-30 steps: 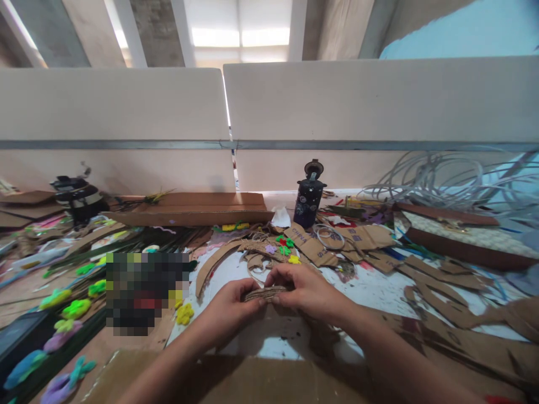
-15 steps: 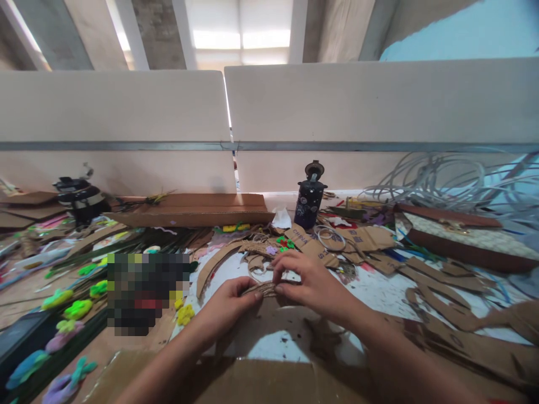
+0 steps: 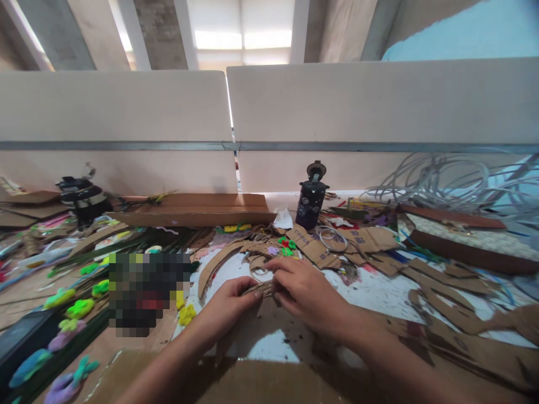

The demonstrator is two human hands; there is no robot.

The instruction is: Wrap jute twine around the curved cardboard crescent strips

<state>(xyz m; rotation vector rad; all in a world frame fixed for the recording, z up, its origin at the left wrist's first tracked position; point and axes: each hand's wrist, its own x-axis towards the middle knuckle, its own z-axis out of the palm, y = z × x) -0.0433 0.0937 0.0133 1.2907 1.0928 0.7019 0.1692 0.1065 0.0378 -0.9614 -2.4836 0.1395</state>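
Movement: right hand (image 3: 305, 289) has turned more knuckles-up since the earlier frame, its fingers now bent lower over the work; the left hand (image 3: 229, 306) keeps nearly the same position.
Twine piece: brown, ridged twine piece (image 3: 264, 289) between the two hands, above the white paper (image 3: 379, 294) at the middle of the table (image 3: 164, 335).
Left hand: grasping the left end of the twine piece between thumb and fingers.
Right hand: fingers curled at the right end, index finger reaching above it; thumb hidden, so whether the grasp is firm cannot be told.
Beyond the hands: curved cardboard strip (image 3: 213, 266) arching from the left; purple flower (image 3: 273, 251) and red-and-green flowers (image 3: 287, 244) near its right end.
Beside the left forearm: yellow flowers (image 3: 186, 315), close to the paper's left edge; further left, a patch is pixelated and unreadable.
Table's near edge: brown cardboard sheet (image 3: 252, 387), under the forearms.
Table's far edge: shallow cardboard tray (image 3: 202, 219) left of centre; dark bottle (image 3: 310, 207) upright, lid raised, right of the tray.
Table's far right corner: brown-and-pale bag (image 3: 458, 247), with coiled tubing (image 3: 455, 177) behind it.
Table's right side: cut cardboard pieces (image 3: 484, 353), loosely overlapping.
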